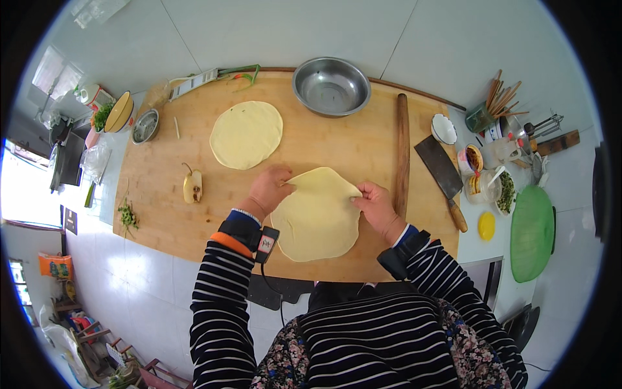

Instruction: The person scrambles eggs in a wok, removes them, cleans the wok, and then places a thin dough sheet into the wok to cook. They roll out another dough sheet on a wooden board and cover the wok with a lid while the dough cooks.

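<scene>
A flat sheet of rolled dough (318,221) lies on the wooden board (160,219) in front of me. My left hand (272,187) pinches its upper left edge, and my right hand (375,204) pinches its upper right edge. Between the two grips the far rim rises to a blunt point. Past my left hand a second round of dough (246,135) rests flat, with a few small dark specks near its top. Just right of my right hand lies a wooden rolling pin (403,150), pointing away from me.
A steel basin (331,87) stands at the board's far edge. On the right lie a cleaver (440,167), a small white bowl (443,129) and several jars. A cut pear (193,187), herb sprigs (128,216) and a small metal bowl (146,127) are on the left.
</scene>
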A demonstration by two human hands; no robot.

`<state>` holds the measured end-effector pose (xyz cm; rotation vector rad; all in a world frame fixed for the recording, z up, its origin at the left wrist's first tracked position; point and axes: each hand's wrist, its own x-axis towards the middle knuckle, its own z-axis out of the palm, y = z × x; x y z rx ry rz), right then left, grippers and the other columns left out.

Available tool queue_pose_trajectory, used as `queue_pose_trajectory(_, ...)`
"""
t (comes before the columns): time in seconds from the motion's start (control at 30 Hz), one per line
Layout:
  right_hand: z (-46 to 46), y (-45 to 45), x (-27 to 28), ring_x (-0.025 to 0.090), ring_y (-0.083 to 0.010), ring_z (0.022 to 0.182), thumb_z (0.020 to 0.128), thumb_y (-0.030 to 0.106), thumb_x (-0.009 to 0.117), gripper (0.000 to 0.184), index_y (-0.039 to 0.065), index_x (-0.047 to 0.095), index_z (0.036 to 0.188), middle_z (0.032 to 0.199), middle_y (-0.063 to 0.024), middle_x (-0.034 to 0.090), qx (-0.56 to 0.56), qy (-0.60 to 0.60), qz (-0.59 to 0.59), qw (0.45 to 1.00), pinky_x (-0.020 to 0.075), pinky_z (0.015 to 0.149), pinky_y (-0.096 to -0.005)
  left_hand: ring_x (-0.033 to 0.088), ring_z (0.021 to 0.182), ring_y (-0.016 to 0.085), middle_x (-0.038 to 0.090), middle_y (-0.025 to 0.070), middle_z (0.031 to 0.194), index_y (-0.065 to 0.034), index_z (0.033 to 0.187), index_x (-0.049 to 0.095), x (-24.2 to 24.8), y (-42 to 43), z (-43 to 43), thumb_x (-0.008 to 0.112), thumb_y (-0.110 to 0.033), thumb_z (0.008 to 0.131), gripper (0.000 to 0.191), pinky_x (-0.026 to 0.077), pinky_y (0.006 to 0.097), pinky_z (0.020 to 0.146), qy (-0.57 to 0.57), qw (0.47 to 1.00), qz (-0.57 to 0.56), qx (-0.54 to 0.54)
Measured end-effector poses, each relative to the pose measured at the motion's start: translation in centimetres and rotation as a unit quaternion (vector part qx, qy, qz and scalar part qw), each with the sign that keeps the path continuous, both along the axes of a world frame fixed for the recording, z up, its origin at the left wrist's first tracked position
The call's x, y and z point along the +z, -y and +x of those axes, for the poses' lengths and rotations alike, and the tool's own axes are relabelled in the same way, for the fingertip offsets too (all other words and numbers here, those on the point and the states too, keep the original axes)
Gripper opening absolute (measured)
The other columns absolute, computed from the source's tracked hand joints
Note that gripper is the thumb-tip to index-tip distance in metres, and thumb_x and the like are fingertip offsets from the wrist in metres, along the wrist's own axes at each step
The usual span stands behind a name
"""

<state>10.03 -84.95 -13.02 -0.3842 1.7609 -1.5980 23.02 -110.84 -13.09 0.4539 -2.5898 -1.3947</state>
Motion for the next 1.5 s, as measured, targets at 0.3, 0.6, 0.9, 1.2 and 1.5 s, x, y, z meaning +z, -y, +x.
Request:
queue_pose_trajectory(0.3, 1.8, -7.0, 10.2, 0.067, -0.0106, 0.082, 0.081, -0.008, 0.067, 0.026, 0.001, 0.072, 0.104, 0.091, -0.0036, 0.073, 0.361, -0.106, 0.045, 0.925, 0.0528, 0.073, -0.0238, 0.064, 0.065, 0.025, 0.064, 0.0122, 0.077, 0.0003, 0.102, 0.068, 12.0, -11.1, 13.3, 0.068, -0.005, 0.086, 0.017, 0.053, 0.0298, 0.061, -0.048, 0.992, -0.047, -0.104)
queue_pose_trajectory(0.6, -1.1, -7.2, 18.9, 0.070, -0.0182, 0.078, 0.072, 0.002, 0.076, 0.023, -0.005, 0.072, 0.093, 0.087, -0.0145, 0.073, 0.216, 0.070, -0.132, 0.965, 0.0542, 0.072, -0.0257, 0.064, 0.076, 0.010, 0.071, 0.0069, 0.085, 0.0058, 0.097, 0.070, 23.0, -9.9, 11.2, 0.069, 0.002, 0.084, 0.014, 0.053, 0.0235, 0.069, -0.019, 0.931, 0.355, 0.079)
queue_pose_trajectory(0.9, 2.5, -2.2, 17.0, 0.057, -0.0207, 0.077, 0.083, 0.009, 0.062, 0.031, 0.004, 0.054, 0.112, 0.093, -0.0052, 0.053, 0.158, -0.395, -0.260, 0.867, 0.0478, 0.058, -0.0308, 0.067, 0.080, 0.017, 0.069, 0.0101, 0.094, 0.0067, 0.107, 0.064, 23.0, -7.8, -2.4, 0.060, -0.008, 0.094, 0.020, 0.055, 0.0282, 0.070, -0.072, 0.861, 0.504, 0.007)
queue_pose_trajectory(1.2, 2.1, -9.3, 20.7, 0.054, -0.0275, 0.081, 0.071, 0.014, 0.067, 0.035, 0.002, 0.059, 0.104, 0.093, -0.0107, 0.053, 0.048, -0.565, -0.030, 0.823, 0.0461, 0.075, -0.0419, 0.066, 0.100, 0.026, 0.066, 0.0181, 0.110, 0.0048, 0.125, 0.052, 12.5, -10.7, -8.5, 0.049, -0.017, 0.100, 0.033, 0.054, 0.0379, 0.089, 0.004, 0.778, 0.624, -0.068)
queue_pose_trajectory(1.5, 3.0, -17.7, 17.5, 0.061, -0.0270, 0.100, 0.077, 0.029, 0.073, 0.053, 0.003, 0.058, 0.121, 0.115, -0.0111, 0.063, -0.148, -0.406, -0.206, 0.878, 0.0481, 0.086, -0.0397, 0.061, 0.102, 0.026, 0.061, 0.0160, 0.112, -0.0011, 0.122, 0.049, -2.0, -31.6, -7.7, 0.048, -0.017, 0.094, 0.033, 0.049, 0.0394, 0.090, 0.110, 0.935, 0.306, -0.144)
